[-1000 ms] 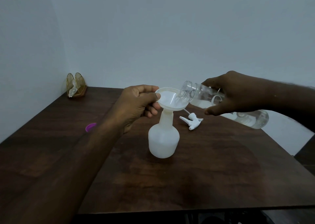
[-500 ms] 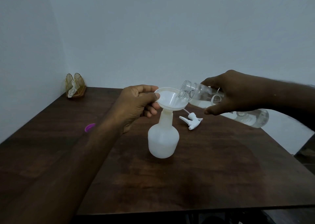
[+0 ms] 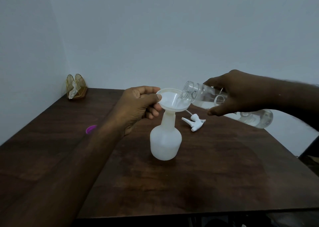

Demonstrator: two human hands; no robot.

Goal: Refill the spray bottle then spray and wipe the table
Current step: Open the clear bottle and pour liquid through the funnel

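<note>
Left fingers [image 3: 156, 98]: curled, thumb on top, pinching the near-left rim of the wide white plastic funnel [image 3: 170, 98]; nothing else in the left hand [image 3: 136, 106].
Right fingers [image 3: 213, 112]: wrapped round the clear plastic refill bottle [image 3: 196, 93] just behind its threaded neck, thumb underneath; right hand [image 3: 241, 92] carrying the whole weight.
Funnel: seated by its stem in the neck of the white translucent round-bellied spray bottle [image 3: 165, 144], roughly level.
Refill bottle: tipped nearly flat, open mouth just over the right side of the funnel bowl, liquid seemingly running in; plenty left inside.
Spray bottle: upright near the middle of the dark wooden table [image 3: 224, 175], uncapped; fill level hard to read through the cloudy wall.
Trigger: white plastic spray head [image 3: 195, 122] lying on the table just behind, apart from the bottle.
Step, as judged: refilling under way; spraying and wiping not yet begun.
Doing it well: hold the pinch steady and level; pour slowly, within the stem's draining pace; aim at the sloping wall, not the rim; watch for pooling in the bowl, then ease the tilt back.
Risk: top-heavy stack, likely to tip if nudged; overflow likely if rushed.
</note>
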